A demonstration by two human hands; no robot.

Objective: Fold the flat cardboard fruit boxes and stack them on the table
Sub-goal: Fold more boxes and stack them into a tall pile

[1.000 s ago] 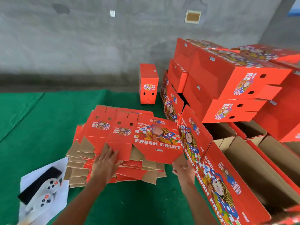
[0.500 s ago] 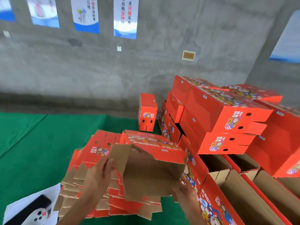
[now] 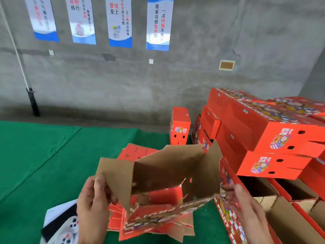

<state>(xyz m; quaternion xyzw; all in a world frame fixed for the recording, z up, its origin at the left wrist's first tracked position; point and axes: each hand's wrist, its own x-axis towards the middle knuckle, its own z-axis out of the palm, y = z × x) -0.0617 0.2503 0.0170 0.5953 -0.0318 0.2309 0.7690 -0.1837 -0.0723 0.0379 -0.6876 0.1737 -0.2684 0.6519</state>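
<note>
Two hands: both raised on one half-opened box [image 3: 168,175], brown inside facing the camera
Left hand [image 3: 93,205]: pinching the box's left brown flap, thumb on the near face
Right hand [image 3: 246,208]: fingers relaxed and straight at the box's lower right corner, touching the edge
Box position: between the hands, lifted above the flat stack [image 3: 139,152]
Flat stack: red blanks lying on the bench [image 3: 44,155], directly under and behind the held box
Folded boxes [image 3: 263,136]: piled at right, just beside the held box; one small box [image 3: 180,127] upright behind
Open boxes [image 3: 290,208]: under the right hand
Bench cover: green cloth, bare at left
Near left edge: white controller [image 3: 68,231] on paper
Room: grey concrete wall [image 3: 158,81] with four posters [image 3: 119,22]
</note>
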